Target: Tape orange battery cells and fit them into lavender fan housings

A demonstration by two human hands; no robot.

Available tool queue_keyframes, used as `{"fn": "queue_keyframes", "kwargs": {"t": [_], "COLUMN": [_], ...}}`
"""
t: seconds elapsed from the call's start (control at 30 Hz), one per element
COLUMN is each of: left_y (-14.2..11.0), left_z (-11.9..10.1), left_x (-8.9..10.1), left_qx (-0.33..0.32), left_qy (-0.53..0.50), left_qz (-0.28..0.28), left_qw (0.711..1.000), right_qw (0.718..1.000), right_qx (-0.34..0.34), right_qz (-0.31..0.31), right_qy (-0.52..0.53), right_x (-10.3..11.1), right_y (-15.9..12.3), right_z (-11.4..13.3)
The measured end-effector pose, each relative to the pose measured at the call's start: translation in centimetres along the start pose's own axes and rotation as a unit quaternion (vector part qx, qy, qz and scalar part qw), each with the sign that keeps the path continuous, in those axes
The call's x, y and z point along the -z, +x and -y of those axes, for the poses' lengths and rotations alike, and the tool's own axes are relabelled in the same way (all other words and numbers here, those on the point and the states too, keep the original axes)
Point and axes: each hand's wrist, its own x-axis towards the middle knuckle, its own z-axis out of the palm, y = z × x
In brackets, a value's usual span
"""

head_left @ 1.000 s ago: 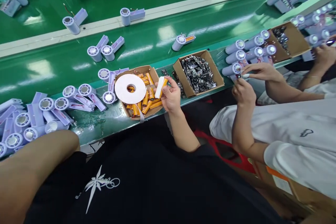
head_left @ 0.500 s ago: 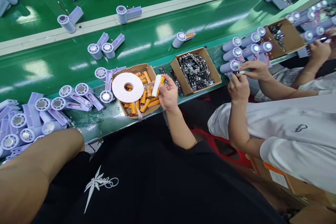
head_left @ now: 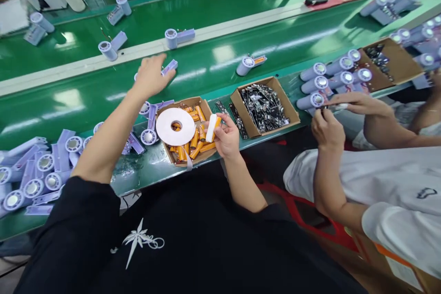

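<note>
My left hand (head_left: 151, 76) reaches over the belt, its fingers apart above a pale purple plastic housing (head_left: 169, 68) that it partly covers. Whether the fingertips touch the housing is hidden. My right hand (head_left: 227, 135) is closed on an orange battery (head_left: 217, 122) with a white strip (head_left: 211, 127) along its side. This hand is at the right edge of a cardboard box (head_left: 204, 103) of orange batteries (head_left: 196, 140). A roll of white tape (head_left: 167, 126) lies flat on top of that box, with a loose end hanging over its front.
Purple housings (head_left: 44, 163) are piled at the left, and others lie along the green conveyor belt (head_left: 206, 71). A box of circuit boards (head_left: 294, 117) stands right of the batteries. A co-worker's hands (head_left: 330, 124) work beside rows of housings (head_left: 315, 85) at the right.
My left arm has swung up from the lower left, bringing my left hand over the housings on the belt. My right hand still holds the battery. The view has shifted slightly.
</note>
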Motion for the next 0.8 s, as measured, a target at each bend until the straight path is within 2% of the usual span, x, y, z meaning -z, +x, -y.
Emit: {"fn": "queue_keyframes", "kwargs": {"t": [0.1,0.17,0.33,0.43,0.53,0.6,0.67,0.73,0.8], "left_y": [2.6,4.4,6.8,6.8,7.1,7.6,8.0,8.1,7.9], "left_z": [0.9,1.3,2.5,3.5,4.9,5.7,6.0,5.6,5.0], "left_x": [-1.9,-3.4,-5.3,-5.3,-4.6,-4.1,-3.8,-3.9,-4.5], "left_qx": [0.047,0.038,-0.038,-0.087,-0.104,-0.094,-0.079,-0.063,-0.055], "left_qy": [0.076,0.101,0.088,0.04,-0.032,-0.117,-0.178,-0.174,-0.154], "left_qz": [0.032,0.071,0.181,0.197,0.222,0.239,0.22,0.178,0.148], "left_qw": [0.996,0.992,0.979,0.976,0.969,0.959,0.956,0.966,0.975], "right_qw": [1.0,1.0,0.999,0.999,0.996,0.991,0.978,0.939,0.866], "right_qx": [0.0,0.01,0.01,0.003,0.039,0.081,0.117,0.131,0.122], "right_qz": [0.0,-0.001,0.021,0.041,0.056,0.057,0.062,0.09,0.135], "right_qy": [0.006,0.015,0.034,-0.003,-0.05,-0.085,-0.163,-0.303,-0.465], "right_x": [0.3,0.6,1.2,1.0,-0.2,-1.6,-3.2,-4.9,-6.4], "right_y": [0.0,-0.1,-0.8,0.2,4.2,8.6,13.3,17.5,20.1], "right_z": [-0.2,-0.4,-0.5,0.6,2.1,2.6,2.5,1.9,1.1]}}
